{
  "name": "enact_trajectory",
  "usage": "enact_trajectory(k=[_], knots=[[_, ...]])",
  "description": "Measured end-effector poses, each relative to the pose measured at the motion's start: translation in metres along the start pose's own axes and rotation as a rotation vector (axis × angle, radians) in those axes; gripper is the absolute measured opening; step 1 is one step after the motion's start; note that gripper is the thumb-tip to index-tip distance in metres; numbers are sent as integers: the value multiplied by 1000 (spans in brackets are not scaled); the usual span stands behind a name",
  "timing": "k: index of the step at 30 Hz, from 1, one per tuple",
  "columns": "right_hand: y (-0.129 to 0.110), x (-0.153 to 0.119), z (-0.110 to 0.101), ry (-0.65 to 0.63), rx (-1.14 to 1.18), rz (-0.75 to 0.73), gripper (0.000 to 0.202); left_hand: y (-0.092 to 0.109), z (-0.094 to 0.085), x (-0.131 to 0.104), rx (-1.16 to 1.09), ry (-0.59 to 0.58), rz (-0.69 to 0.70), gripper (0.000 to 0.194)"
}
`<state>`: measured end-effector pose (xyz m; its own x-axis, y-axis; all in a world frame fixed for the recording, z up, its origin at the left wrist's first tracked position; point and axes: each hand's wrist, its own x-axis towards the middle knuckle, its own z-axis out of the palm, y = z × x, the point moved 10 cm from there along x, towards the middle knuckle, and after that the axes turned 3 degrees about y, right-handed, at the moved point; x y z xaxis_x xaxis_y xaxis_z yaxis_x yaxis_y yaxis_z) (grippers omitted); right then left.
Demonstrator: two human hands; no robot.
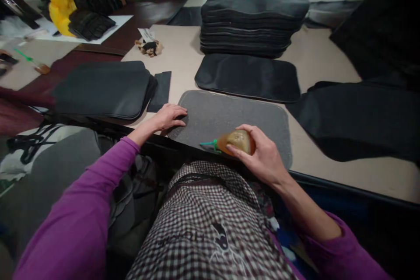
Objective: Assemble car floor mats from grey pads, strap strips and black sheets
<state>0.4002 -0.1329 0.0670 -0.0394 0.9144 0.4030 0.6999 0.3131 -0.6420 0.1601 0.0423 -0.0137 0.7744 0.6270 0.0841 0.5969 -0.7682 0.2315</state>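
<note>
A grey rounded panel (229, 113) lies flat at the table's front edge. My left hand (169, 118) rests on its left end, fingers stretched out and holding nothing. Over the panel's front part, my right hand (262, 153) is wrapped round a glue bottle (238, 141) with amber contents. The bottle is tipped on its side, and its thin green nozzle points left, close to the panel's near edge. Whether the nozzle tip touches the panel I cannot tell. Just behind lies a black rounded panel (247, 76).
A tall stack of black panels (251, 22) stands at the back. More black panels lie at left (101, 87) and right (364, 118). Beside the left pile are dark strips (160, 89). A second green-tipped bottle (41, 68) and a yellow object (59, 4) are farther left.
</note>
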Motion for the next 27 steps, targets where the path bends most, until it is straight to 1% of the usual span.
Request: enact_trajectory(k=[3,9,15,20,25,26,27], knots=[[17,-15,-26,3,-42,51,45,-2,1,0,4,-1,9,47],[58,-53,-73,13,-85,216,52,-6,1,0,-6,-20,9,54],[99,-101,-120,99,-121,389,57,-14,3,0,-15,-46,-6,62],[118,-132,-156,175,-132,522,59,-22,5,0,-8,-49,-2,70],[141,-167,-192,276,-117,672,62,-22,4,1,-32,-47,7,74],[145,-174,-199,299,-115,688,61,-22,4,1,-33,-46,6,73],[145,-178,-204,314,-102,662,58,-21,3,1,-32,-42,3,71]])
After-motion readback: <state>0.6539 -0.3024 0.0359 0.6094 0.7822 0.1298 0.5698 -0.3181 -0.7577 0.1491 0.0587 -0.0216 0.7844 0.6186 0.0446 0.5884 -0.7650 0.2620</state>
